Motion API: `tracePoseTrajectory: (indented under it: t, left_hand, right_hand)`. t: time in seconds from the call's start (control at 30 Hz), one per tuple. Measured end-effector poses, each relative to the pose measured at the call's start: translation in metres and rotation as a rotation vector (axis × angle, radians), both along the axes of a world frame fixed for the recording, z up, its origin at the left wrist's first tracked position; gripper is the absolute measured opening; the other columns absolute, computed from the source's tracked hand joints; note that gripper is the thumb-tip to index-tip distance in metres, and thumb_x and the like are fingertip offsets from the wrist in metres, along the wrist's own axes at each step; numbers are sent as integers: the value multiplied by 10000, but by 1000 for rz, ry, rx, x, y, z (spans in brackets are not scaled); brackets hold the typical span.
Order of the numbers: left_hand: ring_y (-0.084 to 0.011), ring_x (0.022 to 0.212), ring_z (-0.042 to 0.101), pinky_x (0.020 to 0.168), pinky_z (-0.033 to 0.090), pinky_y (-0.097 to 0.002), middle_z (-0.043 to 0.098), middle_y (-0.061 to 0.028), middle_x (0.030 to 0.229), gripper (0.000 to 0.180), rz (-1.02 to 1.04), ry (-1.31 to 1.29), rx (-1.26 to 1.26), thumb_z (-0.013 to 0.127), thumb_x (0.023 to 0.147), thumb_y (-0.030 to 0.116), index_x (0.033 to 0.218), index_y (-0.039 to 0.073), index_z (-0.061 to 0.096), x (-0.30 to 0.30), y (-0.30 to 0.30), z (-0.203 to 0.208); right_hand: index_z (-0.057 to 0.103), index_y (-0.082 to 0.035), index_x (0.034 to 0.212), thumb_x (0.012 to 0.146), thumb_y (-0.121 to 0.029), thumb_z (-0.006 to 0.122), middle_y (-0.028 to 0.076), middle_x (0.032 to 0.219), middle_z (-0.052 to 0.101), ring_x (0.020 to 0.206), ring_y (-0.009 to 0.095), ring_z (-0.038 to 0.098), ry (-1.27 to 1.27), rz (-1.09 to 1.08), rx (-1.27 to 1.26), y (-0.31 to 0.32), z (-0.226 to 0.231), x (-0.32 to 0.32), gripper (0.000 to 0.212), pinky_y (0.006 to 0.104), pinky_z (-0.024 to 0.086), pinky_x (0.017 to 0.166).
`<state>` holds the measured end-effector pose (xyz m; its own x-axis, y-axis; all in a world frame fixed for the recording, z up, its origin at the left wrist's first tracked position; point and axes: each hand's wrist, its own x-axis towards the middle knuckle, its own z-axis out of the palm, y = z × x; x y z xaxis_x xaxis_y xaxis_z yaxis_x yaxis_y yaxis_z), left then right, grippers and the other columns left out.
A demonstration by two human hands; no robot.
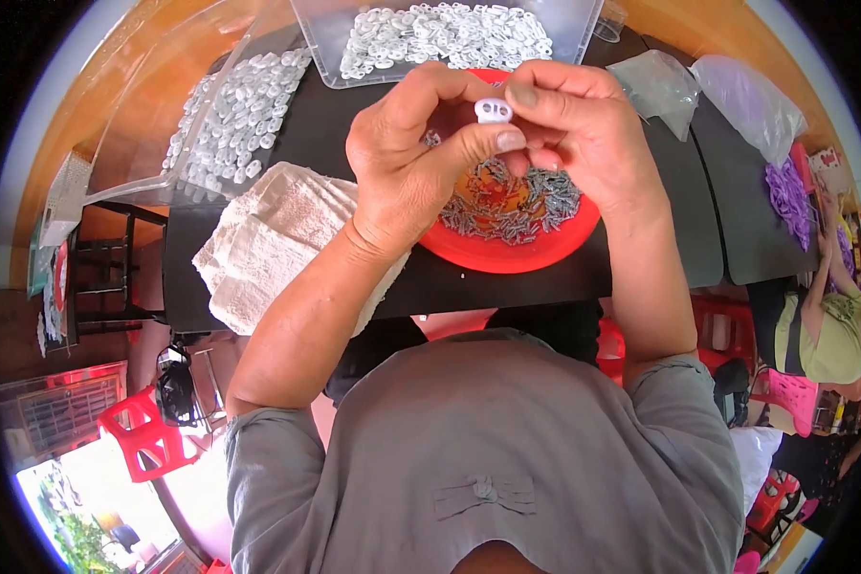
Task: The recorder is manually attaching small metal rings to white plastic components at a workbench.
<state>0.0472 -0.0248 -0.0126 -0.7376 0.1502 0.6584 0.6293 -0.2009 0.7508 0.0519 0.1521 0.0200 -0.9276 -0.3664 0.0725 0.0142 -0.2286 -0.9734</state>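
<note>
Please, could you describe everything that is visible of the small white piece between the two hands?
The small white piece is rounded and oblong, with two dark-looking holes side by side in its visible face. It looks like smooth, hard plastic. The left hand and right hand hold it up at their fingertips, over the red basin, its long side roughly left to right. Its back is hidden.

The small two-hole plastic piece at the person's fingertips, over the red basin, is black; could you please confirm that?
Not black: the head view shows the small two-hole plastic piece at the person's fingertips, over the red basin, is white.
</note>
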Motion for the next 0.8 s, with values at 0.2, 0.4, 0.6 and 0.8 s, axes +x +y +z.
tracePoseTrajectory:
  t: [0.2,0.4,0.6,0.8]
  left_hand:
    - [-103,568,572,519,478,-265,630,-43,684,85,468,54,118,681,798,14,880,-7,668,-11,-58,57]
    - [-110,674,619,612,500,-232,668,-26,766,265,1137,51,-594,751,755,57,1017,39,710,-58,-142,104]
    - [-133,775,639,720,498,-272,713,-62,862,151,660,156,-660,681,808,108,933,26,706,-57,-70,61]
    - [-313,793,653,734,510,-372,676,-157,837,206,468,113,-1108,665,739,183,894,51,697,-120,-50,-36]
  right_hand:
    - [656,-53,986,788,-188,695,132,809,663,757,271,635,682,-417,1277,17,-26,-15,243,361,478,690]
    - [678,-68,934,750,-169,688,139,856,652,821,317,631,615,-189,1493,14,-36,-29,210,406,473,726]
    - [640,-20,853,766,-95,651,108,827,638,755,260,622,677,-319,1088,14,-39,-31,115,364,461,682]
    - [595,-14,827,781,-35,615,93,785,614,708,227,594,689,-203,1032,12,-43,-32,55,334,449,658]
